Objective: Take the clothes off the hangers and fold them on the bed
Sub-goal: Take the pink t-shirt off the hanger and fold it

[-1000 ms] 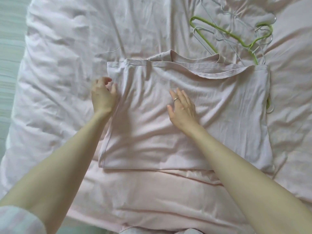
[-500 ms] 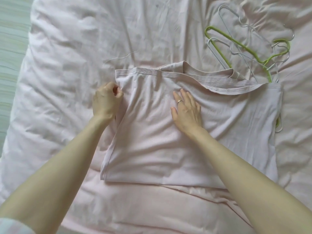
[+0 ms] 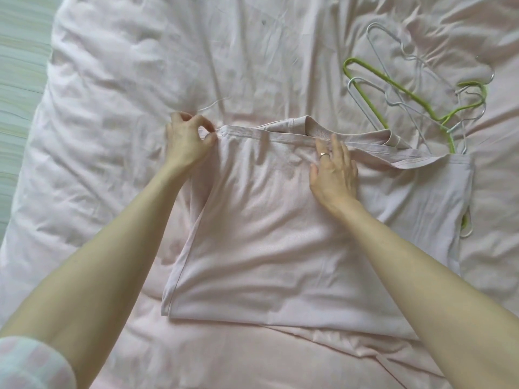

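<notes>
Since half a second ago both hands have slid toward the far edge of the shirt: the left hand (image 3: 187,143) has gone from the shirt's left side up to its far-left corner, and the right hand (image 3: 334,171) has crept from mid-cloth up to the folded neckline. Largest in view is the bed (image 3: 118,113), covered in a wrinkled pale pink sheet that fills nearly the whole scene, with a strip of pale floor (image 3: 19,66) at the far left. On the bed's middle lies the shirt (image 3: 266,242), pale pink, folded into a rough rectangle whose near edge sits on another layer of pink cloth. Both bare forearms reach in from the near side, a checked sleeve (image 3: 31,363) showing at the near-left corner. Far right of the shirt lie the hangers (image 3: 415,96), one green and several white wire ones, tangled together, their near ends tucked under the shirt's far-right corner; a bit of green and white also pokes out at its right edge. At the far-left corner the left hand pinches the hem between thumb and curled fingers. Flat on the cloth, the right hand presses down with straight fingers, fingertips touching the neckline, a ring (image 3: 324,154) on one finger.
</notes>
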`<act>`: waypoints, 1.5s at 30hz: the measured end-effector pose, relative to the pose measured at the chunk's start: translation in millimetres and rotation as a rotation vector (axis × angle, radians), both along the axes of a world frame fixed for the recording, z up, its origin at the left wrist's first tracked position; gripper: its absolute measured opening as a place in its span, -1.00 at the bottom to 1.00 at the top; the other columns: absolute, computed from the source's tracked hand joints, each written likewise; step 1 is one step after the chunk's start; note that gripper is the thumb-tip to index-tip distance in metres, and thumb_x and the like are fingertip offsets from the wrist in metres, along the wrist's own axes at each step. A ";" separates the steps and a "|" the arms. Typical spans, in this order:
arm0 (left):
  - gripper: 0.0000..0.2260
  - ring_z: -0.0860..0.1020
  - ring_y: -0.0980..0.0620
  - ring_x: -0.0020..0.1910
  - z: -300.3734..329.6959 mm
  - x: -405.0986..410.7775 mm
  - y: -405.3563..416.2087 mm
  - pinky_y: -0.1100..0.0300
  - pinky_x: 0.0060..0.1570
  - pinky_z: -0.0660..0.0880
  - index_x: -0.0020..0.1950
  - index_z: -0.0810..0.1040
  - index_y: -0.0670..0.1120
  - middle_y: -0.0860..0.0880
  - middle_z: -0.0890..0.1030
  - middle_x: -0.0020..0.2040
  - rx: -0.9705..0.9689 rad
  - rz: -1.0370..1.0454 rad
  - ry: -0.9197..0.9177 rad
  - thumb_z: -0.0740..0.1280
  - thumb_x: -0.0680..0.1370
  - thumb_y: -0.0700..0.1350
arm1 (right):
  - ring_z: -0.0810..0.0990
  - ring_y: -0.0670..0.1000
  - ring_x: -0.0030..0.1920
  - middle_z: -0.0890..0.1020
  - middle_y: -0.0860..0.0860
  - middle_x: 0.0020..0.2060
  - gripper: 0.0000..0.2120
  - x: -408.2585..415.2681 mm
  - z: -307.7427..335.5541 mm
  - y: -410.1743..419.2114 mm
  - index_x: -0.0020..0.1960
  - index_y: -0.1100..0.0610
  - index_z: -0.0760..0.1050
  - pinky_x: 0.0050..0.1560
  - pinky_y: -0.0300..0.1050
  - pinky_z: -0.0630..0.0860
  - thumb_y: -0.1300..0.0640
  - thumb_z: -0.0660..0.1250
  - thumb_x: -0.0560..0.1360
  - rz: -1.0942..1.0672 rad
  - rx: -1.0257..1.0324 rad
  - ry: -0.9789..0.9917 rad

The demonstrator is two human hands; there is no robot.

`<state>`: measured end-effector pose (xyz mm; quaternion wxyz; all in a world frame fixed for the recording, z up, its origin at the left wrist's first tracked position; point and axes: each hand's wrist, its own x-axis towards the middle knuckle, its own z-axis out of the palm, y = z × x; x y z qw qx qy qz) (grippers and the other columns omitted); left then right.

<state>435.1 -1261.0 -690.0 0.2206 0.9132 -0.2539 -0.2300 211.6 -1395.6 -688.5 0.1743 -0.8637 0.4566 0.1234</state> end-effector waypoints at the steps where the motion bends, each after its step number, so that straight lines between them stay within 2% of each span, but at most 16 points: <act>1: -0.82 0.34 -0.14 0.27 0.3 2.1 1.2 0.18 0.30 0.20 0.06 0.61 -0.08 -0.19 0.37 0.23 -0.014 0.017 0.017 0.34 0.49 -0.11 | 0.04 0.13 0.51 0.06 0.13 0.52 -0.49 -5.4 -2.7 -4.4 0.50 0.07 0.17 0.46 0.11 0.04 0.10 0.16 0.57 0.003 0.006 -0.004; 6: -0.80 0.26 -0.07 0.31 0.0 10.0 -0.6 0.27 0.24 0.13 0.11 0.59 0.01 -0.14 0.31 0.25 0.032 -0.066 0.089 0.36 0.50 -0.02 | -0.05 0.12 0.53 -0.01 0.13 0.53 -0.48 -7.0 -9.5 -22.8 0.51 0.09 0.15 0.49 0.09 -0.08 0.03 0.14 0.59 -0.010 0.060 -0.029; 12: -0.81 0.27 -0.07 0.31 -2.0 21.4 3.8 0.24 0.29 0.18 0.05 0.59 -0.11 -0.15 0.33 0.22 0.057 -0.073 0.155 0.38 0.50 -0.04 | -0.11 0.01 0.53 -0.06 0.00 0.55 -0.48 3.6 -11.9 -24.6 0.52 0.00 0.10 0.44 0.23 -0.17 -0.07 0.09 0.60 0.030 0.045 0.006; 14: -0.83 0.30 -0.07 0.26 -2.1 25.6 8.4 0.22 0.28 0.22 0.02 0.59 -0.10 -0.10 0.32 0.11 0.059 -0.084 0.167 0.39 0.50 -0.05 | -0.07 0.03 0.53 -0.02 0.04 0.54 -0.48 -5.2 -13.2 -32.1 0.52 0.02 0.12 0.45 0.24 -0.16 -0.04 0.11 0.60 0.040 -0.004 0.008; 17: -0.96 0.39 -0.09 0.15 -3.0 24.4 12.9 0.08 0.29 0.34 -0.07 0.55 -0.03 -0.04 0.31 0.04 -0.061 -0.015 0.206 0.37 0.50 -0.12 | 0.09 0.12 0.51 0.12 0.14 0.51 -0.50 -24.5 -12.1 -30.4 0.50 0.12 0.20 0.44 0.28 -0.05 0.07 0.14 0.57 0.043 -0.133 -0.081; 19: -0.92 0.44 -0.13 0.13 -5.0 21.8 14.4 0.00 0.25 0.39 -0.15 0.48 0.02 -0.02 0.32 0.03 -0.107 0.043 0.193 0.34 0.51 -0.13 | 0.23 0.16 0.46 0.26 0.19 0.46 -0.51 -38.3 -10.5 -16.4 0.45 0.17 0.29 0.41 0.27 0.07 0.09 0.12 0.53 0.068 -0.210 -0.147; 21: -0.90 0.47 -0.05 0.04 -8.2 20.5 15.7 0.05 0.16 0.45 -0.16 0.46 0.03 -0.03 0.33 0.03 -0.137 0.086 0.203 0.32 0.52 -0.14 | 0.34 0.17 0.39 0.38 0.19 0.39 -0.55 -54.2 -13.1 -1.6 0.36 0.17 0.38 0.35 0.25 0.20 0.07 0.13 0.50 0.060 -0.244 -0.159; 24: -0.97 0.44 0.12 -0.20 -9.3 26.1 17.1 0.32 -0.18 0.42 -0.11 0.47 -0.06 -0.08 0.39 0.02 -0.167 0.113 0.217 0.30 0.52 -0.17 | 0.47 0.24 0.23 0.50 0.22 0.23 -0.60 -71.1 -17.6 -0.8 0.22 0.17 0.44 0.20 0.28 0.38 0.03 0.16 0.45 -0.091 -0.240 -0.066; 27: -0.83 0.43 0.18 -0.39 -6.2 29.9 15.1 0.36 -0.41 0.34 -0.23 0.42 0.01 -0.02 0.44 -0.21 -0.234 0.197 0.315 0.27 0.54 -0.19 | 0.37 0.28 0.31 0.40 0.23 0.32 -0.48 -73.1 -18.2 -25.2 0.32 0.15 0.41 0.26 0.26 0.31 -0.07 0.11 0.45 -0.227 -0.205 0.018; 30: -0.80 0.36 0.15 -0.39 -3.6 33.7 15.9 0.25 -0.37 0.32 -0.24 0.37 0.02 0.03 0.39 -0.30 -0.302 0.292 0.408 0.22 0.58 -0.18 | 0.22 0.26 0.42 0.25 0.18 0.44 -0.49 -70.0 -19.2 -48.2 0.41 0.10 0.33 0.37 0.20 0.18 -0.08 0.15 0.51 -0.177 -0.142 0.044; 33: -0.80 0.35 0.14 -0.34 1.4 35.2 16.1 0.26 -0.30 0.31 -0.21 0.38 0.04 0.04 0.40 -0.29 -0.341 0.287 0.437 0.22 0.59 -0.18 | 0.09 0.17 0.49 0.14 0.12 0.50 -0.49 -68.7 -17.1 -52.4 0.46 0.06 0.26 0.44 0.18 0.04 -0.05 0.21 0.55 -0.189 -0.110 0.079; 37: -0.88 0.46 0.13 -0.34 8.4 29.1 13.3 0.22 -0.36 0.43 -0.15 0.42 0.01 0.00 0.49 -0.21 -0.366 0.396 0.381 0.27 0.58 -0.14 | -0.06 0.07 0.53 0.02 0.08 0.54 -0.45 -49.2 -8.2 -29.4 0.50 0.04 0.18 0.47 0.17 -0.16 -0.07 0.17 0.56 -0.118 -0.036 0.007; 39: -0.88 0.57 0.02 -0.27 8.5 21.6 19.0 0.12 -0.31 0.54 -0.11 0.41 0.00 -0.04 0.54 -0.13 -0.347 0.463 0.331 0.35 0.52 -0.04 | 0.01 0.11 0.53 0.10 0.11 0.52 -0.42 -31.1 -3.8 -4.9 0.48 0.07 0.24 0.45 0.22 -0.12 -0.13 0.11 0.52 -0.027 -0.008 -0.081; 41: -0.81 0.60 -0.09 -0.14 8.0 10.2 29.0 0.03 -0.12 0.56 -0.15 0.41 0.03 0.00 0.55 -0.16 -0.293 0.466 0.267 0.40 0.45 0.02 | 0.13 0.18 0.50 0.21 0.16 0.48 -0.38 -12.4 -2.0 24.0 0.43 0.11 0.33 0.42 0.28 -0.03 -0.14 0.05 0.46 0.086 0.010 -0.170; 42: -0.81 0.59 -0.08 -0.12 7.3 2.1 32.9 0.07 -0.07 0.53 -0.15 0.42 0.00 0.01 0.55 -0.18 -0.257 0.436 0.235 0.41 0.45 0.01 | 0.18 0.20 0.48 0.25 0.17 0.47 -0.39 -4.7 -2.6 37.7 0.42 0.13 0.36 0.40 0.30 0.02 -0.13 0.05 0.45 0.132 0.025 -0.194; 45: -0.80 0.52 0.06 -0.12 8.6 -22.9 41.8 0.26 -0.09 0.38 -0.06 0.52 -0.12 0.00 0.56 -0.15 -0.133 0.359 0.162 0.41 0.48 -0.01 | 0.20 0.19 0.47 0.28 0.16 0.45 -0.40 20.3 -3.5 70.4 0.41 0.12 0.37 0.39 0.31 0.04 -0.11 0.04 0.46 0.204 0.088 -0.212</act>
